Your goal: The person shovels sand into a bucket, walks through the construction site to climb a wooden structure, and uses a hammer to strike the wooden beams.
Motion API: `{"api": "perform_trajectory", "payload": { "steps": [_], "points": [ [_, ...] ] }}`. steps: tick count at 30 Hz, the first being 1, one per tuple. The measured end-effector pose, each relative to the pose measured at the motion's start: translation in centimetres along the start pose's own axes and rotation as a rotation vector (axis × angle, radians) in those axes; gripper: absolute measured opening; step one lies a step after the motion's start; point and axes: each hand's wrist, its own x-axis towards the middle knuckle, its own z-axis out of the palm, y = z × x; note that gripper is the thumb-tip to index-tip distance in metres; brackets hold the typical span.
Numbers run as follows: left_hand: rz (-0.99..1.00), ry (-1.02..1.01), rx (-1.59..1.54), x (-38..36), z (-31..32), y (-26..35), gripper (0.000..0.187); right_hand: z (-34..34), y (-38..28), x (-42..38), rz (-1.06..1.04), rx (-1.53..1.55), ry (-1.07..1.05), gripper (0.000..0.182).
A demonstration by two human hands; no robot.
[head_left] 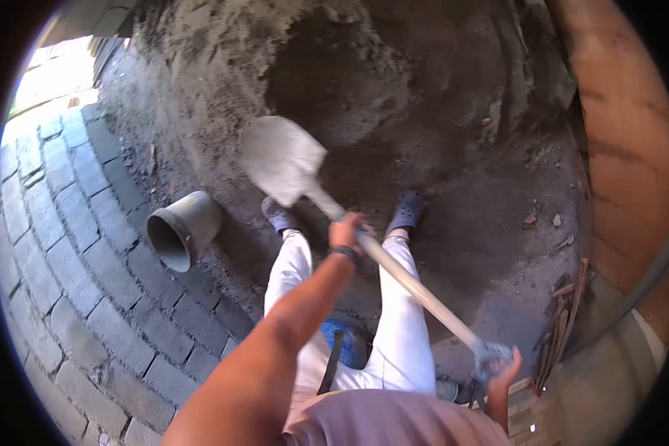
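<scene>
A shovel (pixel 405 279) slants across in front of my legs, its pale grey blade up and to the left over the dirt. My left hand (pixel 348 230) is wrapped round the wooden shaft close to the blade; a dark band circles that wrist. At the other end, my right hand (pixel 507 367) closes on the grey D-shaped grip, slightly blurred. No load shows on the visible face of the blade. A grey bucket (pixel 197 215) lies tipped on its side left of my feet, its mouth facing down-left.
A heap of sandy soil (pixel 201 82) rises ahead, with a darker hollow beside it. Grey paving blocks (pixel 97 253) cover the left. An orange-brown wall (pixel 624 141) borders the right, with wooden strips (pixel 561 334) at its foot. Something blue (pixel 343 342) is behind my legs.
</scene>
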Motion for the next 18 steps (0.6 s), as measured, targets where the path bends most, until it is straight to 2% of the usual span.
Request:
{"api": "perform_trajectory", "payload": {
  "steps": [1,2,3,4,5,7,8,9,11,12,13,14,15,17,18],
  "points": [
    [0.056,-0.026,0.143,2.2,1.5,-7.7,0.024,-4.2,-1.7,-1.5,0.012,0.016,0.146,0.036],
    [-0.062,-0.113,0.268,-4.0,6.4,-9.5,0.025,-8.5,-2.7,-3.1,-0.071,0.017,0.193,0.043],
    [-0.171,-0.361,0.146,-3.1,6.7,-17.4,0.022,-21.0,-1.9,-0.4,0.053,0.086,-0.028,0.043],
    [-0.328,-0.244,0.126,-5.8,9.4,-21.6,0.019,-24.5,-2.5,-2.1,-0.085,-0.001,0.169,0.043],
    [-0.404,-0.215,0.114,-7.6,10.7,-25.8,0.016,-26.5,-3.4,-3.6,-0.128,-0.035,0.289,0.043],
    [-0.552,-0.191,0.156,-9.8,12.7,-30.7,0.01,-28.5,-4.3,-4.3,-0.164,-0.046,0.386,0.042],
    [-0.561,-0.191,0.159,-8.9,13.3,-31.5,0.01,-28.1,-4.3,-3.2,-0.176,-0.029,0.392,0.042],
    [-0.467,-0.186,0.194,-7.3,14.1,-31.8,0.009,-26.9,-3.9,-0.9,-0.173,0.006,0.377,0.042],
    [-0.206,-0.154,0.27,-0.8,14.7,-28.5,0.009,-20.1,-1.2,6.5,-0.123,0.125,0.292,0.042],
    [0.139,-0.128,0.362,4.3,14.8,-22.4,0.007,-13.7,0.2,11.0,-0.072,0.206,0.236,0.042],
    [0.052,-0.247,0.3,9.1,14.3,-14.1,0.005,-4.6,0.2,12.1,-0.02,0.277,0.197,0.042],
    [0.006,-0.158,0.225,12.1,14.9,-6.1,0.005,5.1,0.7,11.7,-0.057,0.162,0.159,0.04],
    [-0.038,-0.082,0.15,14.6,15.4,-0.4,0.006,9.6,2.4,14.4,-0.101,0.11,0.183,0.04],
    [0.005,-0.132,0.122,15.8,14.4,3.1,0.011,13.4,2.3,12.6,-0.01,0.147,0.124,0.038],
    [0.065,-0.138,0.118,14.6,14.6,3.3,0.011,12.4,2.8,12.2,-0.009,0.151,0.144,0.038]
  ]
}}
